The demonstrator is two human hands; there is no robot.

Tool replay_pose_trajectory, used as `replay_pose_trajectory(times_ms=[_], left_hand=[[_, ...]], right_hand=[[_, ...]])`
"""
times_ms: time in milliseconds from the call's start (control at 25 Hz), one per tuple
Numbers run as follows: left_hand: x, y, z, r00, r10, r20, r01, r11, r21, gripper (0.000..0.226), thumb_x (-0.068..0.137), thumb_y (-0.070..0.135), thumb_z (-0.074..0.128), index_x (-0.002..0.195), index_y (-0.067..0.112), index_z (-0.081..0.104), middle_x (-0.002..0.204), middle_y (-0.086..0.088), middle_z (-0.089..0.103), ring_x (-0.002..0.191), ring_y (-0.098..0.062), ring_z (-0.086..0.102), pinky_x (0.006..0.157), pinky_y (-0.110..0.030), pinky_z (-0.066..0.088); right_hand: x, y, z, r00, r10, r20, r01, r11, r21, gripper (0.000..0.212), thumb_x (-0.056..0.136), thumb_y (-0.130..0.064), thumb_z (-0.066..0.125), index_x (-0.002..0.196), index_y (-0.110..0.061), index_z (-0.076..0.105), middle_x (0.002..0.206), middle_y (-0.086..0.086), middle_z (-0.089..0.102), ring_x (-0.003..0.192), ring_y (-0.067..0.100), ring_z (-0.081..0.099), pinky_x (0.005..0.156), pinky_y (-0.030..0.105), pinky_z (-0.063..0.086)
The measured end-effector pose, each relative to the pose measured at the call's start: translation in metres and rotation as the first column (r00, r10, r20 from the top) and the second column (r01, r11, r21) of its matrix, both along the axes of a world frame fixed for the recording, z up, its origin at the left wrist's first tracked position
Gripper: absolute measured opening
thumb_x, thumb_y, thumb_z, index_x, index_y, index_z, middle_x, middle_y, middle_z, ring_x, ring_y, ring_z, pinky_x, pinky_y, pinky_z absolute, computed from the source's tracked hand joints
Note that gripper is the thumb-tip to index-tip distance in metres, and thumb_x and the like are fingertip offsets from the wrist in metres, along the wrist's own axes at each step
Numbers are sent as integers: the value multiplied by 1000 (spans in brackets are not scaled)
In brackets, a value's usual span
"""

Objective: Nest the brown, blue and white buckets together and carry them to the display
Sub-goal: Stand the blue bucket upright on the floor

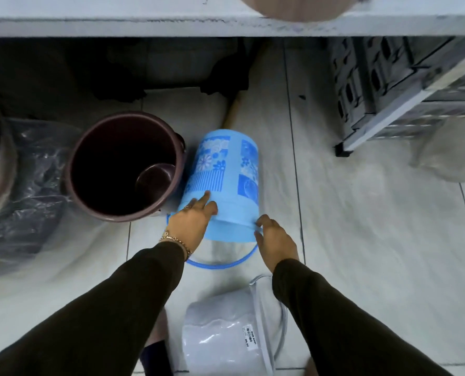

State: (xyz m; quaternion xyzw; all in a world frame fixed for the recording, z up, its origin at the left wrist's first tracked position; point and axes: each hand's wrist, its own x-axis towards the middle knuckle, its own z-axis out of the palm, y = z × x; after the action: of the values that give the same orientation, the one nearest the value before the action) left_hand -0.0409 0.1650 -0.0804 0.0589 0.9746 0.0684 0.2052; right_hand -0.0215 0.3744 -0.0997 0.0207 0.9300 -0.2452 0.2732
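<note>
A blue bucket with flower patterns lies on its side on the tiled floor, base pointing away from me. My left hand rests flat on its left side near the rim. My right hand grips the rim on the right. Its blue handle hangs toward me. The brown bucket stands upright just left of the blue one, empty and open. A white bucket lies on its side near my feet, between my forearms.
A white shelf edge runs across the top, dark space beneath it. Grey slotted crates sit on a rack at the right. Plastic-wrapped goods lie at the left, and a clear bag at the right.
</note>
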Motion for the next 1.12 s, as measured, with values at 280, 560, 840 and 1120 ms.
replay_pose_trajectory(times_ms=[280,560,840,1120], left_hand=[[-56,63,58,950,313,-10,-286,881,378,28,89,21,58,116,23,53,105,-7,73,94,-37,68,82,-37,54],[-78,152,28,651,612,448,-734,358,577,20,90,12,60,104,20,48,104,-24,69,88,-36,68,82,-50,60],[-86,195,12,431,632,644,-840,21,541,38,93,18,60,128,20,44,117,-16,65,101,-34,66,88,-45,56],[-45,175,56,701,564,436,-713,562,420,70,95,46,50,151,11,27,157,-12,35,142,-30,38,115,-34,30]], right_hand=[[-59,98,63,967,-113,-230,108,994,-37,58,96,-13,50,151,-18,32,148,8,44,124,31,53,103,43,47],[-55,184,56,975,-173,-143,189,976,107,80,98,-19,52,160,-15,2,168,4,-5,153,30,18,118,41,35],[-48,211,39,960,-220,-172,235,970,67,72,102,-35,43,159,-11,7,168,-5,-14,142,24,42,101,39,50],[-25,211,78,979,-110,-174,131,984,119,68,102,-39,39,159,-12,12,169,2,1,156,23,6,126,45,14]])
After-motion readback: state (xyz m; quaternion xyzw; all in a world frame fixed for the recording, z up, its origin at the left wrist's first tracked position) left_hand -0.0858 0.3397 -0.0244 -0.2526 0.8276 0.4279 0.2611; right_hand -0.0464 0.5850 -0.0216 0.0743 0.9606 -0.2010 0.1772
